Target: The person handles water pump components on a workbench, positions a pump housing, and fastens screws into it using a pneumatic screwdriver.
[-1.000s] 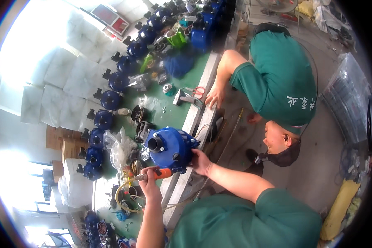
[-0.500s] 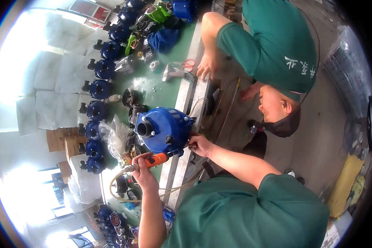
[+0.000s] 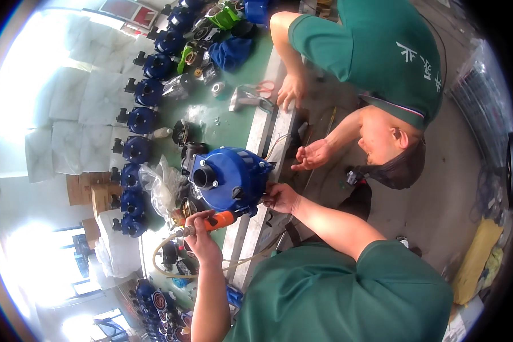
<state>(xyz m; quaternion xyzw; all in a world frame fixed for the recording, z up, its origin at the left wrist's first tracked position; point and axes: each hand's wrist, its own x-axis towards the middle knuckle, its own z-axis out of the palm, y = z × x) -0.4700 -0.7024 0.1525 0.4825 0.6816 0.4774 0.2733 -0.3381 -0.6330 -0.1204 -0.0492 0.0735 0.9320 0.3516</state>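
A round blue pump (image 3: 225, 191) with a black pipe port and bolts around its rim stands at the edge of the workbench. My left hand (image 3: 202, 239) is closed around an orange air screwdriver (image 3: 220, 220), whose front end meets the pump's lower rim. A pale hose (image 3: 157, 263) runs from the tool's back end. At the pump's near right edge, my right hand (image 3: 282, 198) has its fingers curled in against the rim; whatever sits between the fingertips is too small and dark to make out.
Across the bench, a co-worker in green (image 3: 382, 51) leans in, one hand (image 3: 292, 91) on the bench edge, the other (image 3: 313, 155) near the pump. Blue pumps (image 3: 135, 149) line the far side. A clear plastic bag (image 3: 164, 188), scissors (image 3: 265, 88) and a blue cloth (image 3: 231, 53) lie on the bench.
The co-worker's lower hand has risen from below the bench edge toward the pump, palm showing. My two hands, the air screwdriver and the pump keep nearly the same places.
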